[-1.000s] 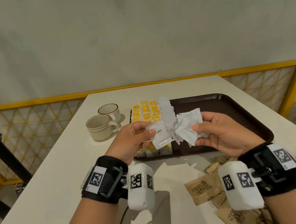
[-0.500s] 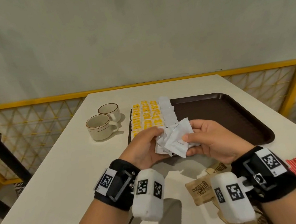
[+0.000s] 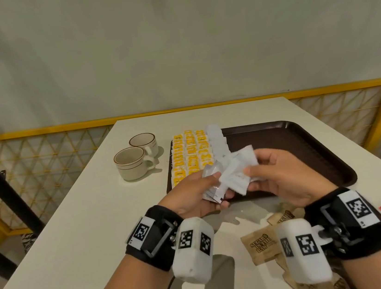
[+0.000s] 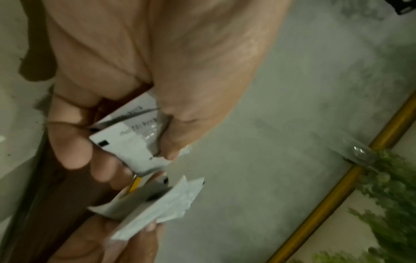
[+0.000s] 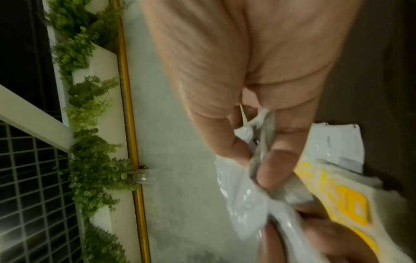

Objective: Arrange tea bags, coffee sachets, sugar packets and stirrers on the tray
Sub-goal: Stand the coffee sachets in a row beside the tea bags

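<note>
To your left on the white tabletop (image 3: pixel 80 231) stand two cream ceramic cups with brown rim stripes (image 3: pixel 136 162), touching, their handles turned toward the right. Beyond the table's far edge you see a yellow metal railing with diamond lattice mesh (image 3: pixel 42 168) in front of a pale grey wall (image 3: pixel 170 37). Your wrist views catch green leafy plants in white planters (image 5: pixel 90 110) along that yellow rail.
</note>
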`<action>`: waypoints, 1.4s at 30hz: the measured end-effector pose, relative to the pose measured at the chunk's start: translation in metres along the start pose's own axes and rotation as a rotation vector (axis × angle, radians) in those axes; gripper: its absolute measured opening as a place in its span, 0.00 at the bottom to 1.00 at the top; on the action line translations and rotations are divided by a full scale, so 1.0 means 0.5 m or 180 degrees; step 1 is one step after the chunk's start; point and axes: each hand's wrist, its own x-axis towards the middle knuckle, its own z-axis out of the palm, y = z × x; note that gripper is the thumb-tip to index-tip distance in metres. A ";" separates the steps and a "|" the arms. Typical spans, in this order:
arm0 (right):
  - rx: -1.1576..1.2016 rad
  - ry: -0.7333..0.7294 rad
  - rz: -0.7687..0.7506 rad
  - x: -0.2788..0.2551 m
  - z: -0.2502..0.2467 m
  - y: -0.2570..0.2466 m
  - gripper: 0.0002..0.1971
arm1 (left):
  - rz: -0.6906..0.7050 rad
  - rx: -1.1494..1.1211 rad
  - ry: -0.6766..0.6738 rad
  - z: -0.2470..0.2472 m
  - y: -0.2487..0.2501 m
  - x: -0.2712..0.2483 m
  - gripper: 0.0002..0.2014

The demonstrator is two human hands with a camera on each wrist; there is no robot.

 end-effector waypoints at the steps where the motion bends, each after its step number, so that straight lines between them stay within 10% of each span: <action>1: 0.0127 0.0179 -0.0074 0.001 -0.011 -0.008 0.12 | 0.0035 -0.0134 -0.0071 -0.005 0.000 0.000 0.12; 10: 0.0183 0.0205 0.0154 -0.002 -0.021 -0.012 0.12 | 0.0175 -0.0551 -0.0650 -0.037 0.002 0.006 0.35; 15: -0.0015 0.0197 0.0183 -0.002 0.000 0.002 0.12 | 0.0168 -0.0215 -0.0248 -0.023 0.000 0.003 0.19; 23: -0.0187 0.0098 0.0206 -0.004 0.017 0.016 0.06 | 0.0180 0.0718 -0.0024 -0.013 -0.021 0.016 0.32; 32: -0.0036 0.0503 -0.0008 0.000 -0.022 -0.006 0.10 | 0.0118 0.0670 -0.0055 -0.029 -0.011 0.006 0.18; 42: -0.0328 -0.0128 0.0159 -0.004 -0.019 -0.002 0.07 | 0.0347 0.0737 0.0188 -0.034 -0.009 0.010 0.21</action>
